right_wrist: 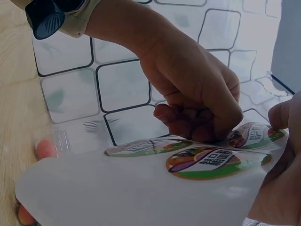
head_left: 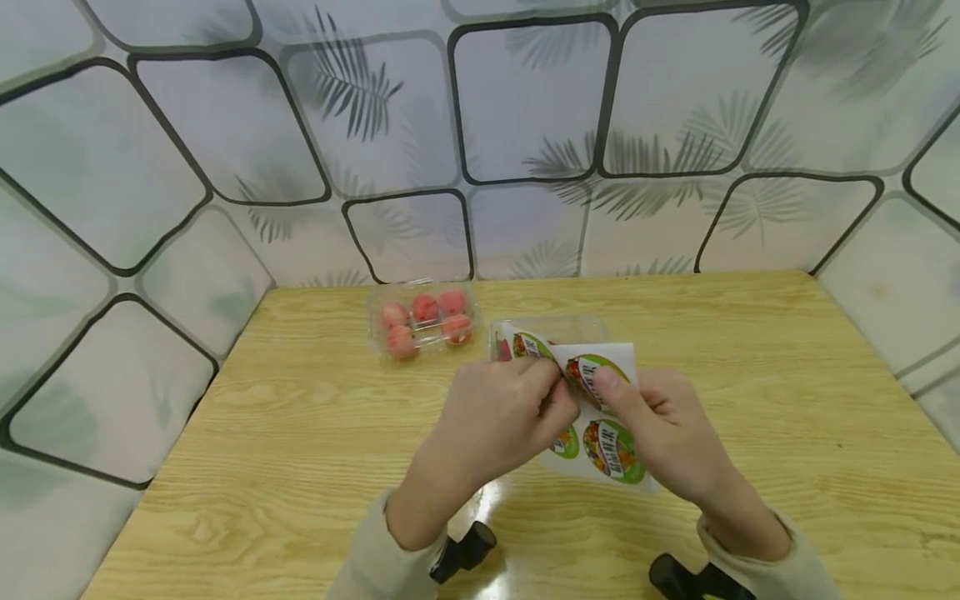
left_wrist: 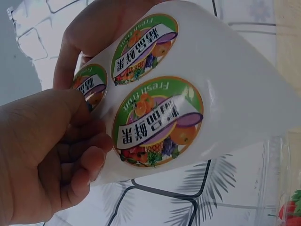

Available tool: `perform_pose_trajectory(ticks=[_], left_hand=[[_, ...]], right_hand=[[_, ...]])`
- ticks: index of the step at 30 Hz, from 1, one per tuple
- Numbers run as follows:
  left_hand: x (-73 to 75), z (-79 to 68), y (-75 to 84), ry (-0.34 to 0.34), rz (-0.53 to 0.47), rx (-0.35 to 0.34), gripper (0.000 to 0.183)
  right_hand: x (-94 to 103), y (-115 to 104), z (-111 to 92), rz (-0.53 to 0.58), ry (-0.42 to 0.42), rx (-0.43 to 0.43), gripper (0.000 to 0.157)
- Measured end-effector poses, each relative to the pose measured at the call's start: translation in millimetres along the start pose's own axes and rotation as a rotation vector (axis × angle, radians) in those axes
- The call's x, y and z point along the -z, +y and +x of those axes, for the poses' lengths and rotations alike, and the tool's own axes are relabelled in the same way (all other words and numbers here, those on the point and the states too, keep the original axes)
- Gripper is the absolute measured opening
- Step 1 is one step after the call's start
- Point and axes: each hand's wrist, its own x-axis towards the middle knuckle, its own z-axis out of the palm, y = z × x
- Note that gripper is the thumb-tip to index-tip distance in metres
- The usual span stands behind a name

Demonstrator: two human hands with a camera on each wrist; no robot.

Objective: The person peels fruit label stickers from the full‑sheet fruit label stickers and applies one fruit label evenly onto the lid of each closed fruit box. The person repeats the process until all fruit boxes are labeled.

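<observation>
A white sheet of round fruit stickers is held up above the table between both hands, bent near its upper part. The stickers are green and orange-rimmed, with printed fruit and "Fresh fruit". With curled fingers, the left hand pinches the sheet beside a sticker; whether that sticker's edge is lifted cannot be seen. The right hand grips the sheet's right side, thumb on the upper right sticker. Behind the sheet stands a clear plastic box, partly hidden, with red fruit and green leaves inside.
Left of the sheet, a second clear plastic box holds several pinkish-red round fruits. The wooden table meets patterned wall covering at the back and sides. Black wrist devices sit by both sleeves.
</observation>
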Motion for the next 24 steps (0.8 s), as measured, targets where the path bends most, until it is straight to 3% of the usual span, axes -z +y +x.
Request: perform_pose_trajectory(ticks=[12,24], left_hand=[[-2.2,-0.8,1.5,0.033,-0.014,0.027,0.029],[-4.7,2.1,3.5,0.052,0.004,0.003,0.027]], right_hand=[[-1.2,-2.3,2.1,0.009,-0.021,0.01,0.034],[3.8,-2.0,2.1,0.017,-0.013,0.017,0.033]])
